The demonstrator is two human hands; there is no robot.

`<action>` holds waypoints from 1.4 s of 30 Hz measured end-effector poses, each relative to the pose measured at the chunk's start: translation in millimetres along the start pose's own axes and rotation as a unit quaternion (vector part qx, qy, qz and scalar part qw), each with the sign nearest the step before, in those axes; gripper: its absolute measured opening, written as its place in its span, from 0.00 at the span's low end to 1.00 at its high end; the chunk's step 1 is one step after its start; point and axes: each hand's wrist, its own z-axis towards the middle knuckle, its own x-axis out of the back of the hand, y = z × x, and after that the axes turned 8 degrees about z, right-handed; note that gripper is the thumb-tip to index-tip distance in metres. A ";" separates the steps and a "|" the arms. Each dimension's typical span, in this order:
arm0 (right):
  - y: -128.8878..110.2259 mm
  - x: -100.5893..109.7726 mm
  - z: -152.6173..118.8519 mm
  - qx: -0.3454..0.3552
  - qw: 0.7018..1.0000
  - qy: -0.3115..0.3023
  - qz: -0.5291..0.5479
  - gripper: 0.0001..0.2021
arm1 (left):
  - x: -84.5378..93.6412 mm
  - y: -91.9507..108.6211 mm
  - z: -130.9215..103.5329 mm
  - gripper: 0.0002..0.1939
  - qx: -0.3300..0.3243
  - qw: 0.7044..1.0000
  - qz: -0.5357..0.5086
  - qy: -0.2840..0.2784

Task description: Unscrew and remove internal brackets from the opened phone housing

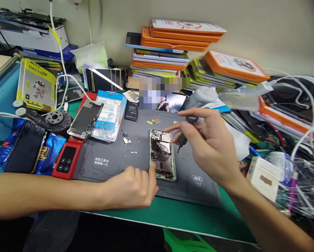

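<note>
An opened phone (pixel 163 168) with a pale green frame lies on the grey work mat, its inner parts and a round coil showing. My left hand (pixel 135 187) is closed, its index finger pressed on the phone's lower left edge; its thumb is mostly hidden. A small dark screwdriver (pixel 182 140) is pinched in my right hand (pixel 211 143), tip pointing down beside the phone's right edge. One fingertip of that hand is by the phone's upper right corner. Left of the phone lie a small metal plate (pixel 126 138), a tiny white-metal piece (pixel 134 152) and several screws.
A removed screen (pixel 85 117) rests near a red device (pixel 67 159) at left. A black battery (pixel 132 110) and yellow strips (pixel 153 121) lie behind the phone. Orange cases (pixel 178 43) are stacked at the back. Cables, a white box (pixel 263 178) and plastic bags crowd the right.
</note>
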 end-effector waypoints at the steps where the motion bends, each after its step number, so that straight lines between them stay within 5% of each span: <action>1: 0.2 3.7 -2.1 0.013 1.000 0.022 -0.017 0.10 | -0.5 0.4 -0.5 0.25 0.002 1.000 -0.001 0.001; 5: 3.2 10.1 -11.1 0.028 0.994 0.075 -0.081 0.10 | -2.7 2.9 -3.2 0.25 0.003 1.000 -0.002 0.000; 8: 8.5 2.8 -15.3 0.034 0.996 0.080 -0.028 0.09 | -3.0 3.7 -3.5 0.26 0.007 1.000 -0.005 0.000; 13: 26.5 -16.0 -21.5 0.024 0.996 0.006 0.084 0.07 | -0.3 1.0 0.2 0.23 0.010 1.000 -0.006 -0.003; 23: 33.1 -16.0 -24.9 0.102 0.993 -0.058 -0.016 0.10 | -1.3 -5.7 1.3 0.21 0.028 0.999 -0.036 -0.004; 32: 24.0 -11.6 -26.8 -0.031 0.979 0.050 0.198 0.11 | -0.9 -7.9 0.8 0.20 0.023 0.998 -0.049 -0.019; 37: 25.4 -5.5 -30.3 -0.116 0.942 0.023 0.314 0.16 | 1.0 -11.2 1.6 0.19 0.027 0.997 -0.059 -0.037; 42: 25.0 -13.7 -43.2 -0.103 0.938 0.014 0.331 0.28 | 2.3 -9.9 2.5 0.22 0.039 0.997 -0.062 -0.036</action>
